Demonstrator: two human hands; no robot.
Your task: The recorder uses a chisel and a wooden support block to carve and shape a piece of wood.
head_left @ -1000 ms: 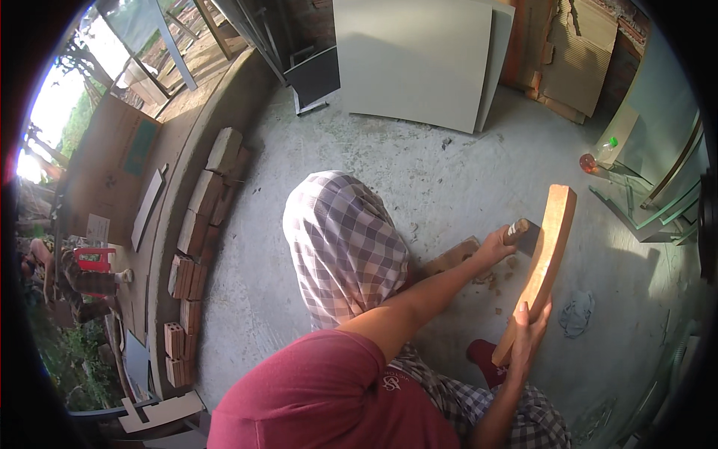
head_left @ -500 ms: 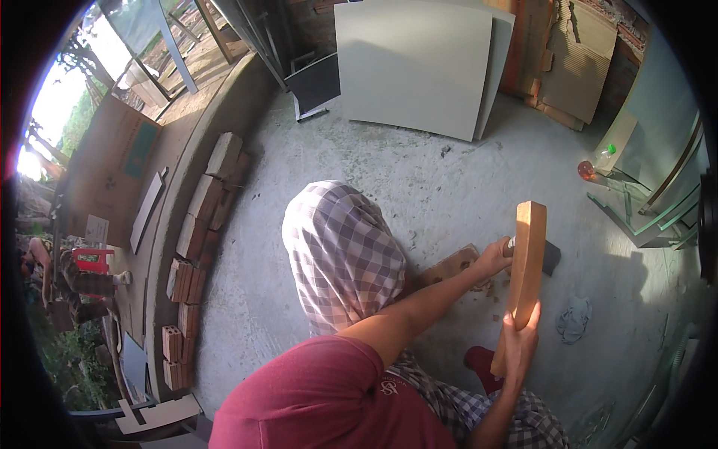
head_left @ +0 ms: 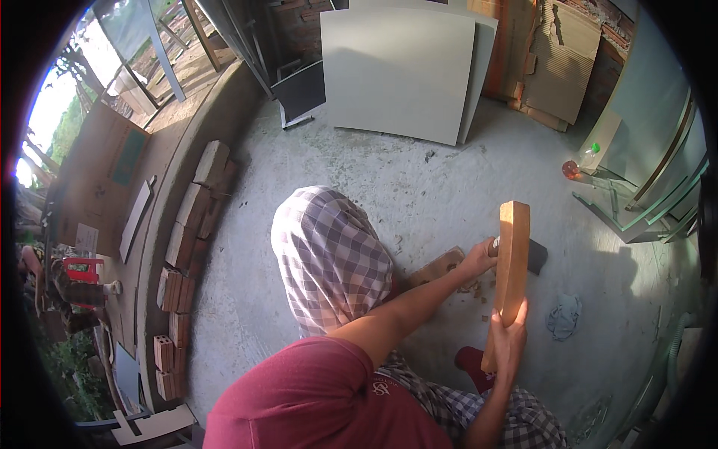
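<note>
A long squared piece of wood (head_left: pixel 513 258) stands up on a slight tilt before me, its pale end grain at the top. My right hand (head_left: pixel 509 333) is closed around its lower part, thumb and fingers on either side. My left hand (head_left: pixel 479 259) is closed on the handle of a tool with a flat dark blade (head_left: pixel 537 257). The wood hides the middle of this tool, so its exact kind cannot be told. On the floor beneath my left forearm lies a short wooden board (head_left: pixel 436 271), with wood chips (head_left: pixel 471 287) beside it.
A crumpled cloth (head_left: pixel 564 317) lies right of the wood. Farther right are a bottle (head_left: pixel 572 170) and glass sheets (head_left: pixel 651 213). Pale panels (head_left: pixel 396 71) lean at the back. Bricks (head_left: pixel 179 247) line the ledge at left; another person (head_left: pixel 75 288) is beyond it.
The view has shifted slightly, so the surroundings appear farther left. Both hands keep their holds, and the wood and the tool stay nearly the same relative to each other.
</note>
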